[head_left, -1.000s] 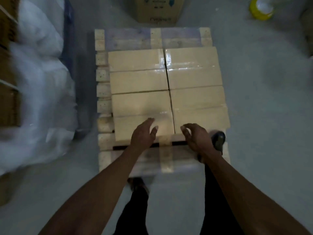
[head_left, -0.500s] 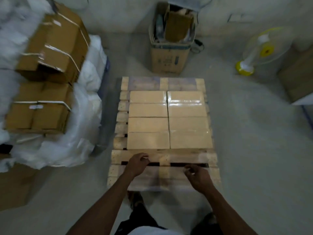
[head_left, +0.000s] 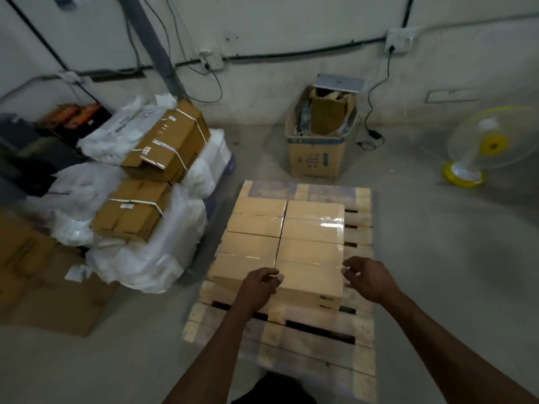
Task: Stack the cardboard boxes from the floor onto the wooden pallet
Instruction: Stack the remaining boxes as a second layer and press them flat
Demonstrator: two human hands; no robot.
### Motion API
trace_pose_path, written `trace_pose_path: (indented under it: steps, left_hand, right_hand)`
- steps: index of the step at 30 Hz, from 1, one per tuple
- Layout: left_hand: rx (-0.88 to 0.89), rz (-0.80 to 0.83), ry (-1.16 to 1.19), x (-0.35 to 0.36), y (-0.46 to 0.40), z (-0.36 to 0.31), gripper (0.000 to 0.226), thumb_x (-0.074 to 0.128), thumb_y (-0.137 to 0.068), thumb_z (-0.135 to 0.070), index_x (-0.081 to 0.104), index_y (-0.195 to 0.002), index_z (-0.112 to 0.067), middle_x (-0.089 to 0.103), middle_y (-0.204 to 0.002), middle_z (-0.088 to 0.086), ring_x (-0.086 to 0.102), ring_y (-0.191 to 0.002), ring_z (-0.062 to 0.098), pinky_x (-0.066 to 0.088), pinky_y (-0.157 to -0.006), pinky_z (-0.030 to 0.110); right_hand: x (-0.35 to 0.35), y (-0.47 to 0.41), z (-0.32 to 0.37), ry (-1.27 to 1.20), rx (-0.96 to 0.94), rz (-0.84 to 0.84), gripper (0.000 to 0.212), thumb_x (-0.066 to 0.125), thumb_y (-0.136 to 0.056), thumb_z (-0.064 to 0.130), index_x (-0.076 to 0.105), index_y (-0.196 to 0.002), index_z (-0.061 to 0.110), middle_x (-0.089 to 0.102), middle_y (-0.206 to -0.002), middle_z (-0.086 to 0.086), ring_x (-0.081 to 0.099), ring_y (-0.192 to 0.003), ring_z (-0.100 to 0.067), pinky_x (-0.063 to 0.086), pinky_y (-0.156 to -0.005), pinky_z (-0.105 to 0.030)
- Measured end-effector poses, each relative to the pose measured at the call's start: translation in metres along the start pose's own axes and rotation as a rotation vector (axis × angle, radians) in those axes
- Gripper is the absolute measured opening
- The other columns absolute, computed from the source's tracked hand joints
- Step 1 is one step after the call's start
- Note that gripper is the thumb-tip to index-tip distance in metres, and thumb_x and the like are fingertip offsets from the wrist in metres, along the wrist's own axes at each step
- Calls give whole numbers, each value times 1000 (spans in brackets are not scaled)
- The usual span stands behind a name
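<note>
Lying flat, cardboard boxes (head_left: 309, 249) run lengthwise across wooden pallet (head_left: 315, 342).

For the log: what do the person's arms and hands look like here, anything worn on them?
Both forearms are bare as far as the frame shows: no sleeves, gloves, watch or bands visible. The left hand and right hand show no rings or markings that can be made out in the dim, slightly blurred view. Dark clothing shows at the bottom edge.
</note>
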State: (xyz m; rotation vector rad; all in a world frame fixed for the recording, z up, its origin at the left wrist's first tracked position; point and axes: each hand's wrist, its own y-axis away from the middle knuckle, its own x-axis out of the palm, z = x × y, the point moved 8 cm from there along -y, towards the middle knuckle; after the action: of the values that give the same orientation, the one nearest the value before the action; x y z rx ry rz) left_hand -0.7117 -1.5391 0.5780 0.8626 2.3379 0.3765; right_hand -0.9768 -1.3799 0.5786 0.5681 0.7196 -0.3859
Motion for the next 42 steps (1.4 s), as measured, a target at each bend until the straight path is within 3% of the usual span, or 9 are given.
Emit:
trace_pose_path:
  steps: [10, 15, 21, 25, 27, 30, 34, 38, 42]
  left_hand:
    - [-30, -107, 71, 43, -41, -19, 31, 74, -93, -40, 75, -116, -19, 78, -98, 2, 77, -82, 16, 59, -79, 32]
    - [-128, -165, 112, 69, -70, -6, 49, 72, -73, -64, 75, -105, -27, 77, -99, 1, 74, -92, 17, 60, -89, 37]
    - [-300, -288, 151, 99, -102, 8, 14, 74, -95, -31, 72, -108, -26, 71, -109, -4, 66, -101, 6, 44, -77, 4]
    - [-463, -455, 244, 125, -134, 28, 22, 76, -93, -35, 74, -112, -25, 74, -109, -1, 69, -104, 13, 56, -93, 29]
    - [-519, -488, 249, 139, -155, 36, 26, 75, -93, -37, 72, -117, -25, 73, -114, 0, 68, -106, 16, 54, -90, 29]
    - [-504, -546, 176, 150, -209, 52, 37, 74, -93, -40, 69, -126, -23, 70, -124, 4, 65, -113, 20, 49, -87, 26]
    - [-389, -727, -66, 130, -299, 104, 59, 67, -91, -53, 68, -130, -9, 67, -132, 17, 63, -125, 34, 50, -107, 41]
    - [-274, -958, -344, 103, -393, 166, 75, 45, -96, -56, 56, -144, 1, 42, -155, 32, 42, -144, 51, 39, -117, 54]
    - [-407, -917, -452, 106, -448, 208, 76, 31, -101, -57, 25, -164, -16, 13, -173, 15, 10, -160, 37, 16, -124, 58]
  right_hand:
    - [-21, -54, -7, 26, -81, 134, 29, 63, -96, 43, 71, -118, 25, 74, -113, 7, 69, -99, -10, 46, -79, -20]
    - [-22, -85, -17, 93, -117, 260, 29, 66, -96, 34, 71, -122, 23, 75, -107, 5, 68, -94, -10, 51, -84, -24]
    - [-3, -180, -36, 212, -260, 450, 33, 65, -98, 30, 69, -127, 14, 76, -113, -5, 70, -102, -16, 46, -83, -17]
    - [33, -265, -52, 300, -383, 643, 47, 58, -93, 42, 67, -128, 13, 73, -121, -7, 68, -109, -18, 54, -97, -31]
    - [46, -303, -51, 376, -421, 672, 43, 58, -96, 39, 66, -131, 15, 71, -124, -6, 66, -114, -21, 54, -99, -35]
    - [74, -365, -39, 456, -546, 627, 40, 56, -101, 38, 61, -137, 22, 70, -122, -5, 64, -114, -25, 55, -94, -39]
    - [142, -444, -13, 587, -798, 490, 63, 37, -96, 60, 50, -147, 26, 65, -132, -11, 57, -125, -34, 51, -94, -46]
    - [235, -504, 19, 644, -951, 364, 87, 20, -85, 77, 36, -156, 29, 20, -169, -14, 21, -155, -34, 26, -116, -60]
    - [317, -522, 23, 620, -962, 284, 82, 15, -90, 74, 24, -160, 33, 4, -172, -12, 4, -158, -33, 10, -121, -67]
